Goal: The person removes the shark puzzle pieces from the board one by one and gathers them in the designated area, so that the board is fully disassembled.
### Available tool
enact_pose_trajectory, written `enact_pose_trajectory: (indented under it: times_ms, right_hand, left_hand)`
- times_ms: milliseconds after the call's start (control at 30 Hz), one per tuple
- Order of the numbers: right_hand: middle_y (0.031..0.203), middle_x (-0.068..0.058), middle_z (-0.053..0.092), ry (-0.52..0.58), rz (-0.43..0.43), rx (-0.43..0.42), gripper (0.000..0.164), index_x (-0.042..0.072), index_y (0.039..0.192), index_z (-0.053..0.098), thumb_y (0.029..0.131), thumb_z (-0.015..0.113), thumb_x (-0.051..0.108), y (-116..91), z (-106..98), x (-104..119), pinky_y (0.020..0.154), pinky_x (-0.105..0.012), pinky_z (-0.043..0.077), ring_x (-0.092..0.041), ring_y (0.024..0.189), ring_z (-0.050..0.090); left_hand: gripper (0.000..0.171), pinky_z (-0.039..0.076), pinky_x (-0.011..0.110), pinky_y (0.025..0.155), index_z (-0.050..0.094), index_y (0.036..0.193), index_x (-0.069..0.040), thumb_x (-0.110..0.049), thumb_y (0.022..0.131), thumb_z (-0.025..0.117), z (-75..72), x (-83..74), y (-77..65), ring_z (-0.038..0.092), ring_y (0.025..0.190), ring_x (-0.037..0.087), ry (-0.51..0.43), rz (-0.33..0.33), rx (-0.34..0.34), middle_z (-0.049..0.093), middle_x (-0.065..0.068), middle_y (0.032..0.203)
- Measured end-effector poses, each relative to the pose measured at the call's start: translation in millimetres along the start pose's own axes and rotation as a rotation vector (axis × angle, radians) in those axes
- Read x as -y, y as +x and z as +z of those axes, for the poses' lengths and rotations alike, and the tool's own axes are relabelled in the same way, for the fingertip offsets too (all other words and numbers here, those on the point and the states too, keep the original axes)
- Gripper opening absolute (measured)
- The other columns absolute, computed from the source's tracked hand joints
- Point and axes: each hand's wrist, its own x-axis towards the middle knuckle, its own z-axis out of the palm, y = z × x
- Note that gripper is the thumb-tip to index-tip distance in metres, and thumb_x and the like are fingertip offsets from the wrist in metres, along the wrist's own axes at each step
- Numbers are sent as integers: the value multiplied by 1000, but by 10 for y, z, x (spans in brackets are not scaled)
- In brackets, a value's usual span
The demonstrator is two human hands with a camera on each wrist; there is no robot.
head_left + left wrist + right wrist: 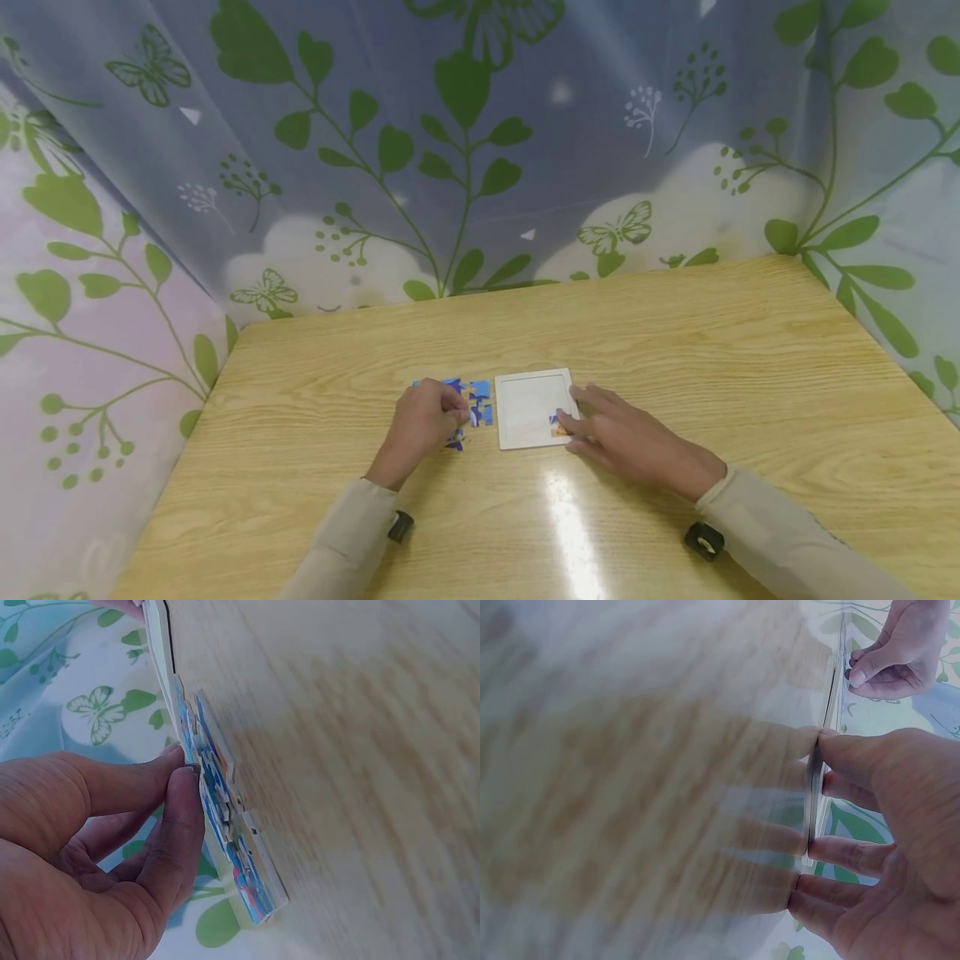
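Observation:
In the head view my left hand (422, 423) is over a cluster of blue jigsaw pieces (481, 403) at the left of a white square puzzle tray (528, 410). Its thumb and index finger pinch a small dark-edged jigsaw piece (193, 768), mostly hidden by the fingertips. My right hand (626, 435) lies at the tray's right edge, fingers extended. One fingertip touches a blue and orange piece (558, 432) in the tray's lower right corner. From the right wrist view, the fingertips (829, 847) rest along the tray's side and the tabletop.
The wooden table (315, 367) reaches back to a curtain (525, 167) printed with green leaves and butterflies. A bright reflection falls on the table in front of the tray. Each wrist wears a dark band (705, 542) at a beige sleeve.

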Motion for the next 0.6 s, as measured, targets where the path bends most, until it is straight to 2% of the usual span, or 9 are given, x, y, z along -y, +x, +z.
enact_pose_trajectory:
  times_ms: [133, 300, 600]
  right_hand:
    - [143, -32, 50, 5, 1, 3, 38, -3, 131, 64, 100, 65, 18, 0, -2, 1, 112, -62, 32, -50, 138, 40]
    - [142, -33, 50, 6, -1, 0, 38, -4, 131, 64, 100, 65, 17, 0, -9, 4, 112, -62, 31, -50, 138, 40]
    - [143, -36, 48, -5, 5, -4, 38, -3, 131, 64, 99, 66, 18, 2, -5, 5, 110, -62, 35, -51, 136, 41]
  left_hand:
    - [7, 49, 29, 61, 76, 80, -8, -7, 87, 79, 1, -35, -4, 59, 64, 12, -11, 6, -6, 69, -3, 72]
    - [4, 54, 30, 64, 76, 84, -2, -4, 88, 77, 45, -141, 18, 64, 70, 14, -42, 60, 14, 72, 2, 79]
    - [4, 56, 30, 71, 78, 84, -5, -7, 84, 81, 296, -430, 104, 69, 75, 15, -19, 177, 61, 75, 3, 81]
